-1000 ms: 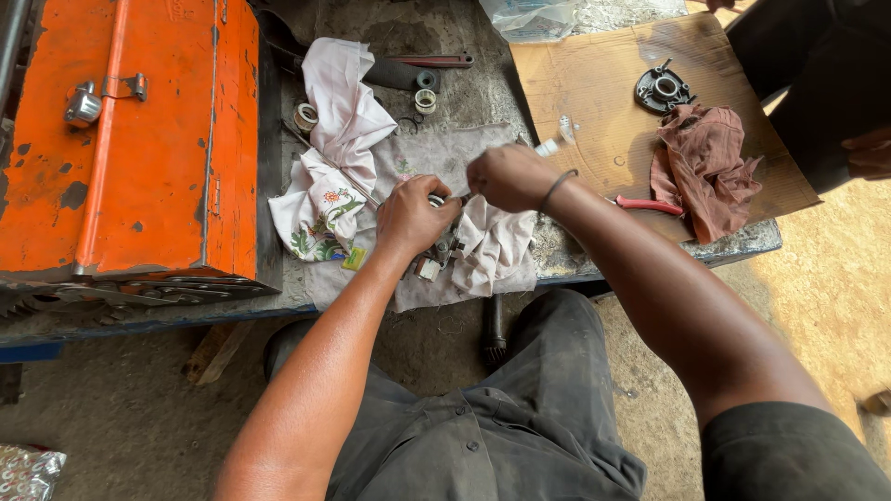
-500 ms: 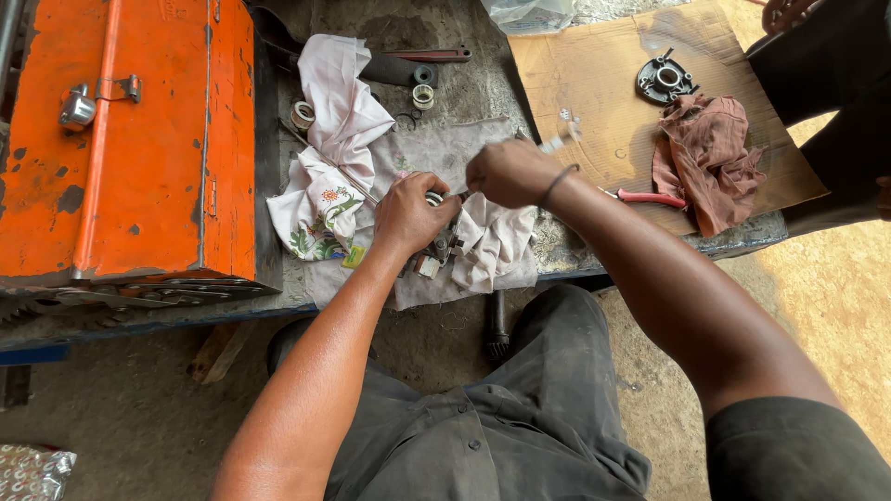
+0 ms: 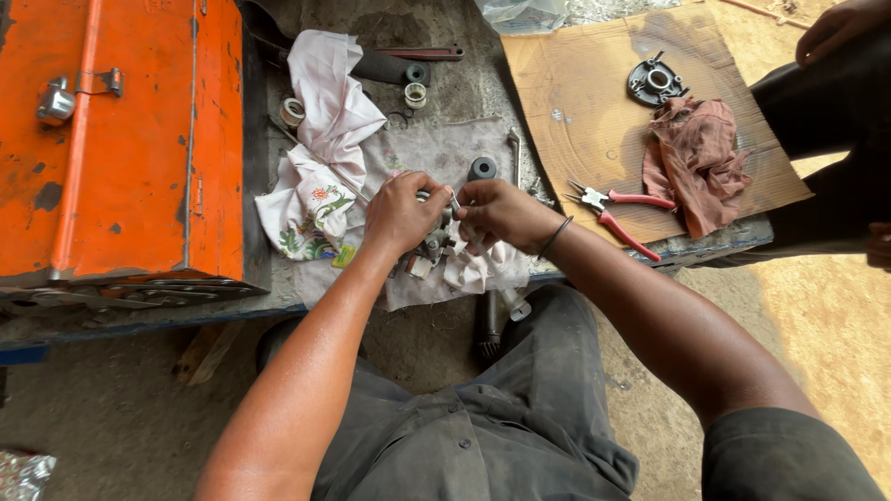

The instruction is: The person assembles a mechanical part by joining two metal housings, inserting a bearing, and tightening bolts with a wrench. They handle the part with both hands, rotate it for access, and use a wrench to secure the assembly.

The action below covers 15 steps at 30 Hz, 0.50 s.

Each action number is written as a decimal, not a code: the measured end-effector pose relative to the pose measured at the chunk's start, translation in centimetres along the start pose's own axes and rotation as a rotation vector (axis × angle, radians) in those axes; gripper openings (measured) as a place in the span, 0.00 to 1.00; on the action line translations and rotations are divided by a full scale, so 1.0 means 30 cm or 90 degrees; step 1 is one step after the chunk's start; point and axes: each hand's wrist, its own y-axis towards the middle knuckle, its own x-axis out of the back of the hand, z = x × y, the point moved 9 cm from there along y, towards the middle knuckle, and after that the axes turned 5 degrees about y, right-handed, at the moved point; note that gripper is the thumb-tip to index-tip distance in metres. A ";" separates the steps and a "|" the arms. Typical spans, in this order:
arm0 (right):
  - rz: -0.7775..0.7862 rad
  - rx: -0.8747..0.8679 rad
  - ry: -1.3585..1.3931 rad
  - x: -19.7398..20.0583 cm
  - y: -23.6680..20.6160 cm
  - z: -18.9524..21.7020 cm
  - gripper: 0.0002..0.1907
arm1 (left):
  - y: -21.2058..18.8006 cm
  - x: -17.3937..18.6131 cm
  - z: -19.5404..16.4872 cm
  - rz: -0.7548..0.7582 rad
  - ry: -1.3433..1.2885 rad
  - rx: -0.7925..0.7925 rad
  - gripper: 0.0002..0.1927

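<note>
1. Head-camera view: both hands meet over a small grey metal part (image 3: 434, 243) at the front edge of the workbench (image 3: 139, 311), just above a pale cloth (image 3: 436, 153) spread on the bench top.
2. How far along — the part looks partly stripped, judging by what lies around it: a black ring-shaped piece (image 3: 482, 168) sits on the cloth just behind the hands, two small pale rings (image 3: 415, 94) and (image 3: 292, 111) rest further back, and a round black flange (image 3: 657, 82) lies well apart on the cardboard sheet (image 3: 575, 121). Whether pieces are coming off or going on cannot be told.
3. What seems left: the part is held in both hands, so work on it appears unfinished; the red-handled pliers (image 3: 617, 211) lie untouched on the cardboard, beside a brown rag (image 3: 696, 162).
4. Left hand (image 3: 401, 215) — fingers curled closed around the part's body, knuckles up, wrist straight, forearm running up from the lap.
5. Right hand (image 3: 501, 213) — fingertips pinched narrow on something small at the part's top; what it is stays hidden by the fingers. A dark band circles this wrist, and the forearm comes in from the right.
6. A flowered white cloth (image 3: 320, 167) lies crumpled left of the hands, next to an orange toolbox (image 3: 121, 139). Another person's dark-clad legs (image 3: 826, 139) stand at the far right.
</note>
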 end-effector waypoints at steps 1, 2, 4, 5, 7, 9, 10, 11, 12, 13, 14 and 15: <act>-0.027 0.019 -0.133 0.040 0.006 0.027 0.11 | 0.002 0.010 -0.003 -0.021 0.014 -0.018 0.14; -0.034 0.085 -0.297 0.056 0.018 0.078 0.10 | -0.002 0.013 -0.010 -0.039 0.027 -0.035 0.14; -0.044 0.209 -0.627 0.054 0.037 0.164 0.10 | -0.008 0.006 -0.020 -0.048 0.042 -0.051 0.14; -0.078 0.154 -0.652 0.088 0.051 0.162 0.10 | -0.009 0.003 -0.018 -0.041 0.049 -0.048 0.14; -0.139 0.053 -0.699 0.147 0.076 0.168 0.12 | -0.012 -0.017 -0.020 -0.024 0.054 -0.029 0.14; -0.137 0.120 -0.723 0.141 0.074 0.204 0.09 | -0.012 -0.017 -0.004 -0.011 0.061 0.007 0.14; -0.132 0.161 -0.733 0.130 0.074 0.209 0.08 | -0.012 -0.006 -0.010 -0.030 0.060 -0.003 0.14; -0.072 0.113 -0.633 0.118 0.078 0.168 0.08 | -0.011 0.000 -0.021 -0.049 0.061 -0.011 0.15; -0.010 0.063 -0.535 0.099 0.073 0.122 0.09 | -0.013 0.018 -0.021 -0.068 0.062 -0.019 0.15; 0.075 0.007 -0.271 0.050 0.064 0.067 0.08 | -0.016 0.033 -0.014 -0.076 0.065 -0.019 0.15; 0.149 -0.055 -0.009 -0.005 0.043 0.020 0.10 | -0.015 0.036 -0.019 -0.081 0.061 -0.026 0.15; 0.073 -0.040 0.012 -0.006 0.036 -0.005 0.10 | -0.013 0.031 -0.033 -0.083 0.051 -0.036 0.14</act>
